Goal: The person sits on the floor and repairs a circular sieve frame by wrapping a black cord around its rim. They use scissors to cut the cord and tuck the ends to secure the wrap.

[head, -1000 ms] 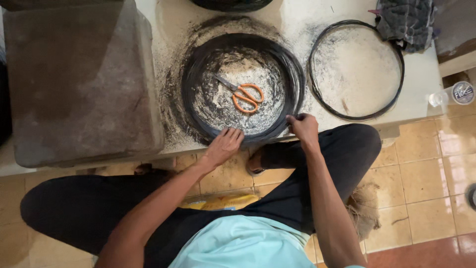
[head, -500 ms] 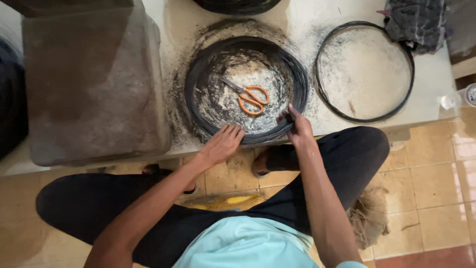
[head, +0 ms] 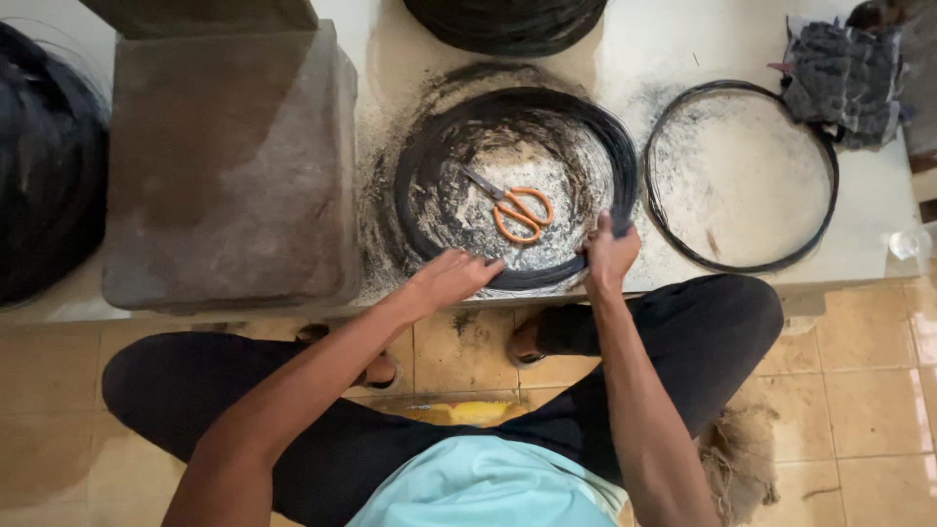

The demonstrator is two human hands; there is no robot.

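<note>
Your left hand (head: 451,278) lies flat, fingers loose, on the near rim of the thick black coil (head: 515,185), gripping nothing. Your right hand (head: 609,256) is clenched around the coil's near right edge. The coil lies flat on the pale worktop (head: 673,49), ringed by dark dust. Orange-handled scissors (head: 515,207) rest inside it. Right of it: a thin black ring (head: 742,176). Left: a grey stone block (head: 229,166).
</note>
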